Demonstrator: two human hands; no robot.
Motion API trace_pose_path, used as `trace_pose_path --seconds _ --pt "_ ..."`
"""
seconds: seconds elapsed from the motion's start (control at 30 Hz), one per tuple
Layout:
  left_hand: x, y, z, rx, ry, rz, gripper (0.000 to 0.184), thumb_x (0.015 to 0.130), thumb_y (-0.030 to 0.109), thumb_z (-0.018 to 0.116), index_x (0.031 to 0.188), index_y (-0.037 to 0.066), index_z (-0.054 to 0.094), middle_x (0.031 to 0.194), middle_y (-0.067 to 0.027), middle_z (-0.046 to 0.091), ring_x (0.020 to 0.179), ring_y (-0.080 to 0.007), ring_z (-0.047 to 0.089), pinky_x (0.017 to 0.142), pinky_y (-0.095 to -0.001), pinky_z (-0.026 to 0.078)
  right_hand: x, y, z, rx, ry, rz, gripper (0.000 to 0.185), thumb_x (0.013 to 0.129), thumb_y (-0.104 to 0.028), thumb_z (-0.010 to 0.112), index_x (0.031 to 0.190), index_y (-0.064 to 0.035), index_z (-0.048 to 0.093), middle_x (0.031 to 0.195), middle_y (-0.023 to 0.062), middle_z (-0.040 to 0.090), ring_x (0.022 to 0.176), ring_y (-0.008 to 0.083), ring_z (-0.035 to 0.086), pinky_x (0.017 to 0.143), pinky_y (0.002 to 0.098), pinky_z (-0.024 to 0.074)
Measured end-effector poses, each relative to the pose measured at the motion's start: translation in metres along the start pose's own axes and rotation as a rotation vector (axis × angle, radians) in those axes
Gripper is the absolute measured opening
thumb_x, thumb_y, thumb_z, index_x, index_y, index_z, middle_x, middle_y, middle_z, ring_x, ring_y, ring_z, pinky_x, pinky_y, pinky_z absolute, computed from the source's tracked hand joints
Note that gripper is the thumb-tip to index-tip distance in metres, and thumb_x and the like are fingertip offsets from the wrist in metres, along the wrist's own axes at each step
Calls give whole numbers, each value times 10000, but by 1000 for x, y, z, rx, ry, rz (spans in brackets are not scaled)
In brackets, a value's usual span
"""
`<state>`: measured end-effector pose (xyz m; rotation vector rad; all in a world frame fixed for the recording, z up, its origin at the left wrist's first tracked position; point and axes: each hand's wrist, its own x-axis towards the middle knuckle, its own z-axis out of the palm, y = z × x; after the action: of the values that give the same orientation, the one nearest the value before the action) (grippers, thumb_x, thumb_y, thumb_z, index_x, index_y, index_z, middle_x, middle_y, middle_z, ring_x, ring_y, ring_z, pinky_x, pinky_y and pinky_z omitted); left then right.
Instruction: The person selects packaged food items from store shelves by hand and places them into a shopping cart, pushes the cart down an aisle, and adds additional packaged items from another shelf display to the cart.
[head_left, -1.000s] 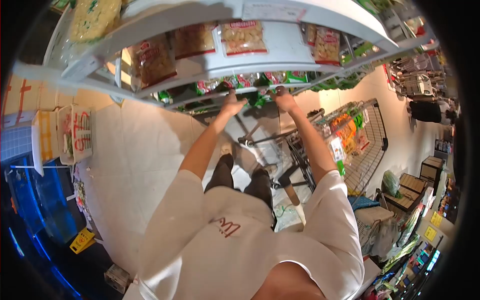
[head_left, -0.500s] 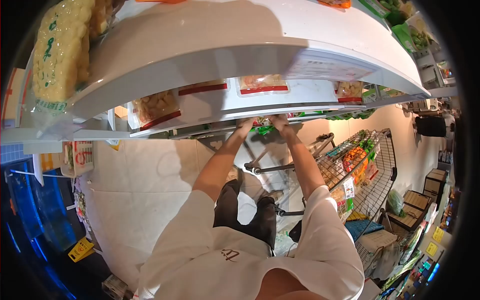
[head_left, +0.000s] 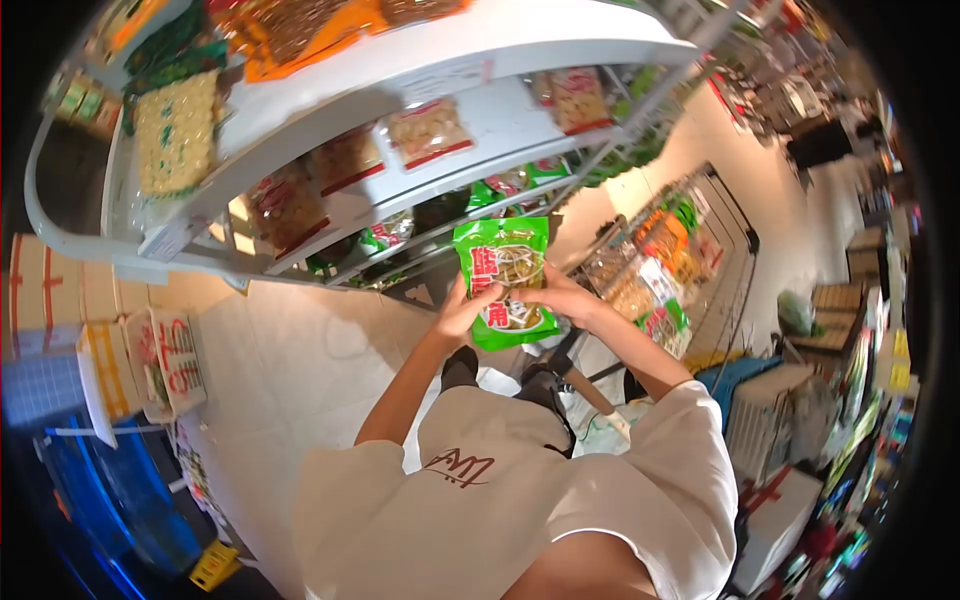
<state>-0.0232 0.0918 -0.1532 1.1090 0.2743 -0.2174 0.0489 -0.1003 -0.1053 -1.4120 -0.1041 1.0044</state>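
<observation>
A green packet (head_left: 522,270) with red lettering and a clear window is held upright between both hands, in front of the lower shelf. My left hand (head_left: 465,308) grips its left edge, thumb lying across the front. On the other edge my right hand (head_left: 568,298) is closed, its thumb also over the front. Behind the packet, the low shelf holds similar green packets (head_left: 388,232). One level up lie clear bags of pale pieces with red edges (head_left: 428,132).
To the right stands a wire shopping cart (head_left: 735,290) loaded with bagged goods. White shelving (head_left: 330,110) curves across the front. Boxes and a crate (head_left: 165,365) are at the left, with a yellow floor sign (head_left: 214,566) below. A dark-clothed person (head_left: 820,148) is far right.
Both hands have come back from the low shelf and now hold a green packet between them. The view has shifted, showing more of the upper shelf's orange bags.
</observation>
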Motion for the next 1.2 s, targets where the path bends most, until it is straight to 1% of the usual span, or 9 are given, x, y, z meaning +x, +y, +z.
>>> trace_pose_path --seconds 0.03,0.17,0.27,0.53,0.77,0.87,1.03,1.13,1.2 --pt "-13 14 22 -5 -29 -49 513 862 120 685 1296 59 418 1154 -57 587 1028 -141 575 900 -311 471 -29 -8 1 68 21 -26 711 804 -168 736 1392 -70 348 1283 91 549 1196 195 509 1042 330 377" --pt "-36 30 108 10 -199 37 508 859 44 668 1295 38 409 1171 -69 567 1046 -137 561 912 -308 469 -124 -3 -10 315 298 -144 647 822 -104 715 1374 -67 381 1269 83 557 1155 181 534 985 328 427" --pt "-41 16 166 146 -303 130 506 863 44 660 1298 33 403 1156 -68 569 1045 -131 556 908 -306 469 -184 11 -32 509 346 -130 578 843 -83 691 1345 -72 405 1238 71 569 1113 162 554 929 309 470" --pt "-64 -40 296 384 -501 217 440 873 19 636 1271 21 448 1105 -55 598 997 -110 570 885 -280 464 -306 71 -90 546 537 -335 538 870 -90 661 1332 -42 389 1225 74 564 1107 148 542 931 320 460" --pt "-98 -64 348 307 -354 241 482 866 48 651 1290 12 425 1185 -110 547 1012 -162 565 854 -304 468 -344 94 -116 556 597 -406 489 872 -61 644 1307 -47 422 1200 88 586 1065 168 576 903 317 477" --pt "-123 -53 350 1066 -209 820 534 841 69 673 1304 20 412 1240 -153 495 1093 -228 529 877 -339 454 -349 102 -119 605 622 -450 467 877 -41 630 1297 -48 425 1188 97 593 1049 170 589 891 313 489" --pt "-162 -69 356 941 -404 742 511 814 70 678 1272 17 459 1250 -160 493 1129 -278 506 939 -384 424 -358 111 -119 557 704 -499 446 886 -40 617 1286 -41 421 1172 100 595 1035 167 593 874 302 495" --pt "-174 -73 375 938 -486 644 577 838 110 667 1347 17 412 1352 -209 436 1236 -322 454 1032 -376 353 -365 102 -116 446 796 -578 414 901 -53 596 1276 -34 423 1153 95 599 1016 156 591 862 298 491" --pt "-168 -84 377 766 -558 516 711 871 164 642 1441 3 249 1439 -223 343 1307 -306 388 1064 -375 312 -376 91 -109 357 850 -593 393 910 -64 580 1269 -31 423 1142 91 600 1002 150 589 851 295 489"
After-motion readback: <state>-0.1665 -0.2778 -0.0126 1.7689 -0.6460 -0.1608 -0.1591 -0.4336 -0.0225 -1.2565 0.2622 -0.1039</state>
